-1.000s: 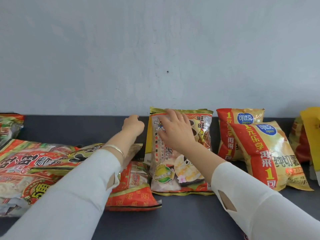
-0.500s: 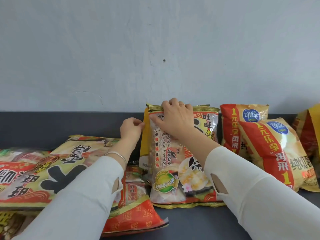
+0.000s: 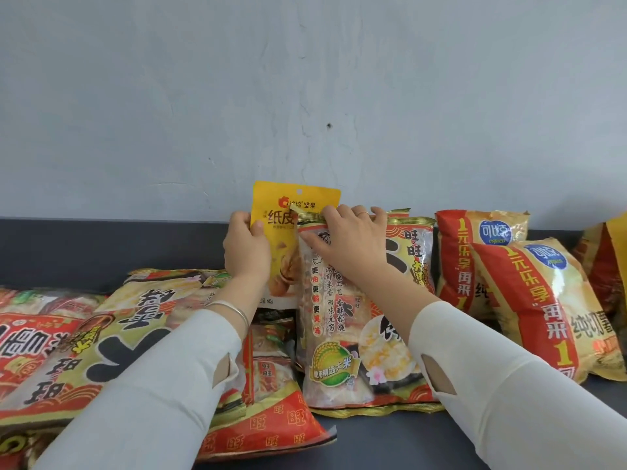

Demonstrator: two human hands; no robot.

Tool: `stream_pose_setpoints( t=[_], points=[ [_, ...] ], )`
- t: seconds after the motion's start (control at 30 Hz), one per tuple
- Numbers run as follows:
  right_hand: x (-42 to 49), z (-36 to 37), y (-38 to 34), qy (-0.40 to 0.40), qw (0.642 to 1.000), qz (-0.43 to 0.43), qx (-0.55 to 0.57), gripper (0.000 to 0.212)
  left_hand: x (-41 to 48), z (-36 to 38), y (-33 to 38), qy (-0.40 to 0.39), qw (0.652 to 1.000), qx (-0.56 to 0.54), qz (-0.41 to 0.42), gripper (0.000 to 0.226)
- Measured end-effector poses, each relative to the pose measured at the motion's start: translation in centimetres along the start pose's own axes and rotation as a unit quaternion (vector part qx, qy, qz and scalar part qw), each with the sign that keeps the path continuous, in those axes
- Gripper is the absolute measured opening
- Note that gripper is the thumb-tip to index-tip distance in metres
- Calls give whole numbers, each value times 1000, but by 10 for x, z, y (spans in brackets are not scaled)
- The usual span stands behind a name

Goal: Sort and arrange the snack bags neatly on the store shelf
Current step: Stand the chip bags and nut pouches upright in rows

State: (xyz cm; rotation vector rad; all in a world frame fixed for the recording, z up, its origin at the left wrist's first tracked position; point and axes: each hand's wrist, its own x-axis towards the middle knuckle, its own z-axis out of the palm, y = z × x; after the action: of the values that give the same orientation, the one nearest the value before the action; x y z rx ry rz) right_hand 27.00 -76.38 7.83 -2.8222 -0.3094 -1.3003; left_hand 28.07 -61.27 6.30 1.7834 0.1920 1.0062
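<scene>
The yellow pouch (image 3: 298,205) is gripped at its left edge by the left hand (image 3: 246,254), with the thumb on the front and the fingers wrapped behind. The top seal of the upright rice cracker bag (image 3: 325,334) is pinched by the right hand (image 3: 349,245), its fingers curled over the gold edge and its thumb laid on the front face.

The pouch's lower right part is hidden behind the cracker bag, and its small print cannot be read. A bracelet (image 3: 234,308) is worn on the left wrist and a ring (image 3: 363,213) on the right hand.

Half a second ago only a yellow sliver of the pouch was seen behind the cracker bag. It has since been raised, so its top is now shown against the wall (image 3: 305,96). The right hand has stayed on the bag's top edge.

The pouch and cracker bag are held side by side and touching, between the two hands, at the back of the dark shelf (image 3: 84,252). Under the left sleeve a large flat bag (image 3: 112,340) and a red bag (image 3: 271,422) are lying. To the right, two chip bags (image 3: 543,317) are propped one before the other. Bags at both sides are cut off by the frame.
</scene>
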Motion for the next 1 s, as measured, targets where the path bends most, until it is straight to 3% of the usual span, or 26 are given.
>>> stream_pose_setpoints(
  t=[0.27, 0.47, 0.63, 0.77, 0.83, 1.0],
  points=[
    [-5, 0, -10, -63, 997, 34, 14, 59, -3, -45, 20, 100, 993, -63, 18, 21],
    [-10, -17, -31, -70, 974, 56, 208, 54, -8, -80, 30, 127, 987, -93, 30, 20],
    [-16, -33, -56, -83, 905, 76, 410, 39, -16, -95, 29, 118, 986, -112, 46, 18],
    [-23, -39, -57, -85, 800, 166, 570, 36, -30, -99, 30, 93, 982, -160, 34, 12],
    [-29, -46, -50, -73, 765, 190, 611, 33, -40, -97, 33, 49, 978, -203, 24, 17],
    [-44, -67, -13, 4, 730, 266, 629, 25, -79, -82, 59, -104, 961, -253, 39, 33]
  ],
)
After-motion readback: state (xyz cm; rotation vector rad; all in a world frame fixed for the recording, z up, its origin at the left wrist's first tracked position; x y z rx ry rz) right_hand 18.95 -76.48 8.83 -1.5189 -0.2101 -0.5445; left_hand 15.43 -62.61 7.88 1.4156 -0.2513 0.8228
